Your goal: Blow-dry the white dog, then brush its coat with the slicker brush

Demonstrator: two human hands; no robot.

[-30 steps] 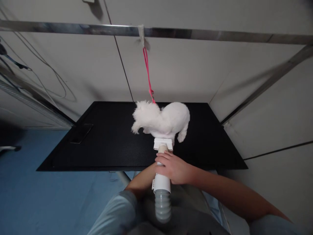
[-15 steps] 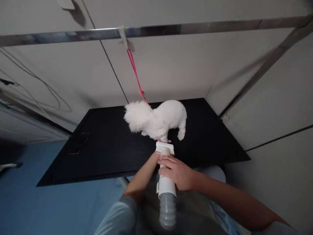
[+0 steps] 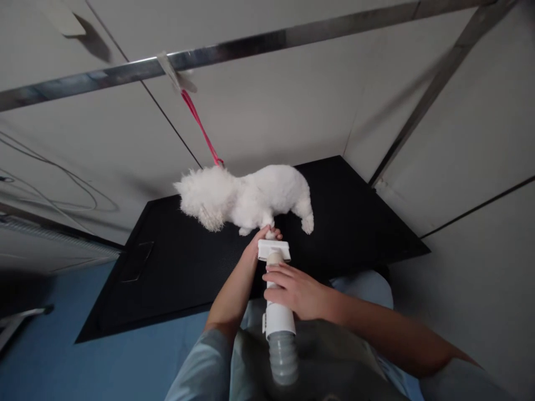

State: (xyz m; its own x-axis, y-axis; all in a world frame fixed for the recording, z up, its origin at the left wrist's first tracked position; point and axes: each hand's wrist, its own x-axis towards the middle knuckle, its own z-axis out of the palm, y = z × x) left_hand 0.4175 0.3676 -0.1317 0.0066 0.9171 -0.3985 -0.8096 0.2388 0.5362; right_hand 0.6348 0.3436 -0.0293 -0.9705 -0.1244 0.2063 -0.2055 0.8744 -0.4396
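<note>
A small white fluffy dog (image 3: 246,196) stands on a black grooming table (image 3: 351,234), tied by a pink leash (image 3: 201,129) to a metal overhead bar (image 3: 259,43). My right hand (image 3: 298,291) is wrapped round a white blower nozzle (image 3: 276,289) with a flat wide tip, which points at the dog's near front leg. A ribbed grey hose (image 3: 283,356) runs from the nozzle toward me. My left hand (image 3: 263,238) reaches under the dog and is closed on its front paw, just above the nozzle tip.
White wall panels stand behind and to the right of the table. Loose cables (image 3: 62,184) hang on the left wall. A blue floor (image 3: 54,356) lies to the left. A dark rectangular inset (image 3: 136,262) sits near the table's left edge.
The dog has turned and shifted left, head lower. My left hand has come up from beneath the nozzle and taken the front paw. The view has tilted.
</note>
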